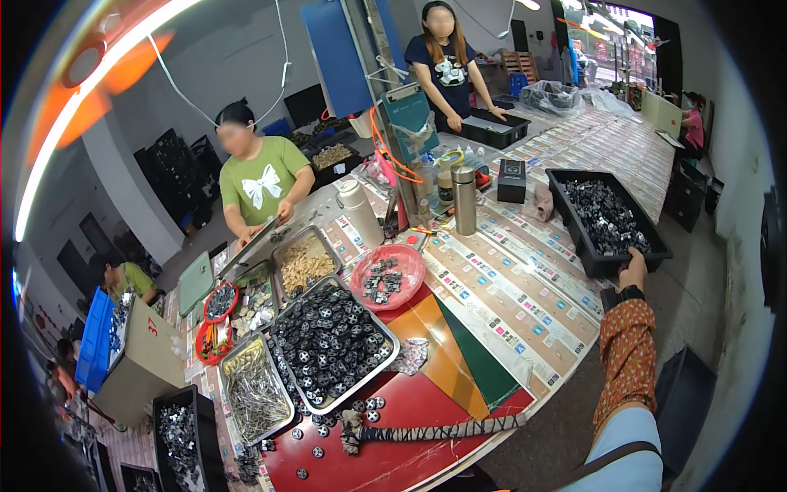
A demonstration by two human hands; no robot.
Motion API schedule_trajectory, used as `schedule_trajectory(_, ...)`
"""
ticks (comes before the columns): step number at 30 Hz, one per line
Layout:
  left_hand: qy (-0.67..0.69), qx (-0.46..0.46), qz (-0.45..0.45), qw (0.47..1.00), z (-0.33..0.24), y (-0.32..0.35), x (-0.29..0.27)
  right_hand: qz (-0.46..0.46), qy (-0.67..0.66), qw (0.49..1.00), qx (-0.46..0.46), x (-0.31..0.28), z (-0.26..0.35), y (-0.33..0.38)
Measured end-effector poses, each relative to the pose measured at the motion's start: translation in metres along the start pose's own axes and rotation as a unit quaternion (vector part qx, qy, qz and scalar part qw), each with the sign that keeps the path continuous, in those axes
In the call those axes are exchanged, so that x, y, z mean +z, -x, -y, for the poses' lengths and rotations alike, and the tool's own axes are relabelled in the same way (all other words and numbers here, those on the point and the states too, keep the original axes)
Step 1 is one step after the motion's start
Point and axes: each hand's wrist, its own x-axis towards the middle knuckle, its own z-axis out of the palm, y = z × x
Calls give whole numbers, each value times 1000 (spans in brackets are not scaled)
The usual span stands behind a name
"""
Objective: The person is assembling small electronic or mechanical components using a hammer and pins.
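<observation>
At far left of the table, thin silver metal pins (254, 389) fill a rectangular steel tray. At its 2 o'clock, black round wheel-like discs with pale spoke marks (328, 344) heap up in a larger steel tray (361, 381). Toward 4 o'clock from that heap lies a tool with a cord-wrapped handle (443, 430), its long axis close to 9–3 o'clock. Farther right stand a brushed-steel cylindrical flask (464, 201) and a small black upright box (511, 180), with a crumpled tan cloth (539, 203) at the box's 4 o'clock.

Just right of the cloth is the deep black rectangular plastic bin (605, 266), loaded with small dark, glinting parts (605, 211). Its long axis runs from 11 to 5 o'clock. The right hand (632, 271) meets its 5 o'clock end, fingers curled over the rim and apparently gripping it; most of the bin stretches toward 11 o'clock from them. The right is the only hand of the wearer in view, so I cannot tell what the left fingers are doing.
</observation>
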Motion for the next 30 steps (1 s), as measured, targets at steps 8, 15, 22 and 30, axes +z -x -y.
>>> schedule_trajectory(8, 17, -15, -1, 1000, -13, -4, -6, 380, 27, 924, 5, 83, -38, -64)
schedule_trajectory(15, -7, 6, 16, 1000, -15, -6, -8, 478, 303, 819, -99, 142, -61, 36)
schedule_trajectory(22, 15, -16, 20, 1000, -20, -12, -6, 384, 519, 656, -392, 141, -97, 31)
schedule_trajectory(30, 29, -19, 5, 999, -13, -4, -7, 147, 619, 495, -591, 119, -57, 46)
